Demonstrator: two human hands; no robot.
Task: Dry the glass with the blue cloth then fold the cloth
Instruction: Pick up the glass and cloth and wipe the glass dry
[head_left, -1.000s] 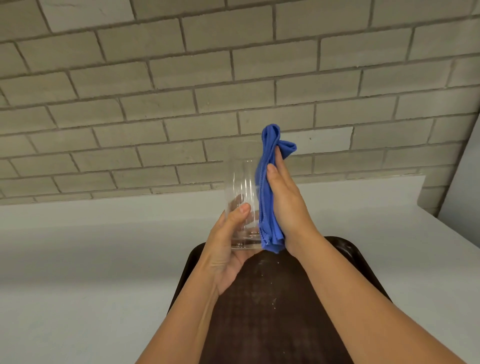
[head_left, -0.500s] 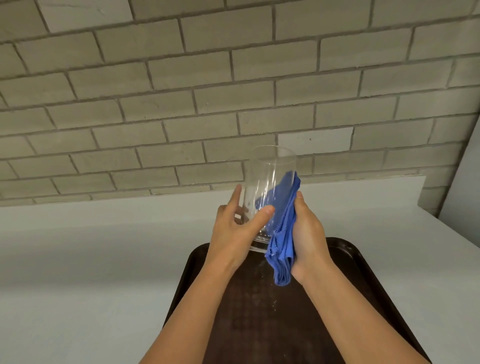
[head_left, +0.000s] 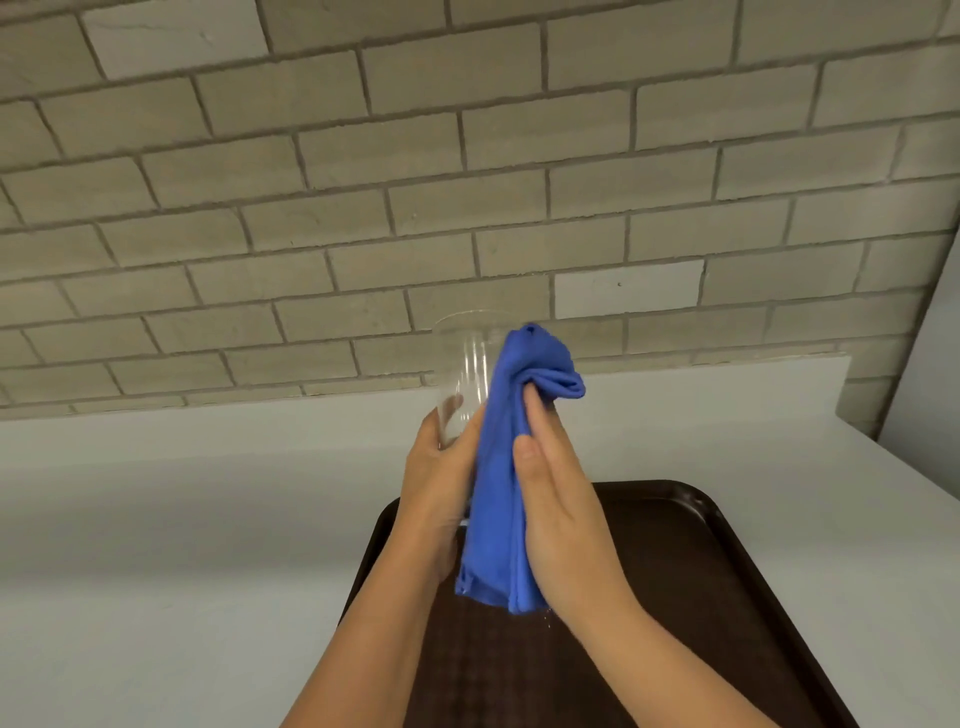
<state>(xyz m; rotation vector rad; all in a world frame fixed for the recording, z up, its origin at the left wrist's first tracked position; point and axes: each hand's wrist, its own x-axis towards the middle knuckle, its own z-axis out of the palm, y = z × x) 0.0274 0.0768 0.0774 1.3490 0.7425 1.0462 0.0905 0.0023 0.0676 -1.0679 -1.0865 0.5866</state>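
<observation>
A clear drinking glass (head_left: 460, 374) is held upright in the air above the tray, its lower part wrapped by my left hand (head_left: 439, 483). The blue cloth (head_left: 498, 467) hangs bunched against the glass's right side, from near the rim down below its base. My right hand (head_left: 558, 499) presses the cloth flat against the glass, fingers pointing up into the cloth's top folds. Most of the glass's right half is hidden behind the cloth.
A dark brown tray (head_left: 727, 597) lies on the white counter (head_left: 182, 519) directly under my hands. A grey brick wall (head_left: 467, 182) rises behind the counter. The counter's right edge ends near a pale wall panel (head_left: 930, 374).
The cloth has slid up the glass's outer right side and now covers it up to near the rim. My right hand rose with it, and my left hand's grip shifted lower round the glass.
</observation>
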